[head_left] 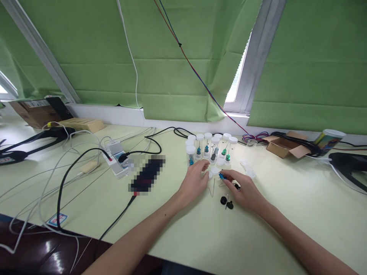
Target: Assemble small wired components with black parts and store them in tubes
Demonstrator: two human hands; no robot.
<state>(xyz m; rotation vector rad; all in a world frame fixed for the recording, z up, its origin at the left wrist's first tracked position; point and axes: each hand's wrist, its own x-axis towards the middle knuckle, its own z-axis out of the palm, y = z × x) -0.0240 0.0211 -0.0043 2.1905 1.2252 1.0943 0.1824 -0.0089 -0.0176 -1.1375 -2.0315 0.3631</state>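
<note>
At the far left of the pale green table (286,214), a cardboard box (37,110) is sitting against the window sill, and white and black cables (61,179) are trailing across the surface toward a white power strip (116,162). A blurred dark device (146,173) is lying just right of the strip. Your left hand (195,179) is resting on the table with its fingers curled loosely; the fingertips are touching a small white cap (210,174) at the foot of a cluster of clear vials (210,149), which are standing upright with white caps on and small blue, green and dark parts inside. Whether the left hand is actually gripping the cap cannot be told. Just to the right, your right hand (243,191) is pinching a small blue needle part (222,176) between thumb and forefinger, with the part projecting from the fingertips toward the left hand. Two small black round parts (226,202) are lying on the table just beside the right hand, near its wrist side. Loose white caps (248,168) are lying beyond the right hand. Farther right, an open cardboard box (283,147) and a printed cup (328,141) are standing near the window.
</note>
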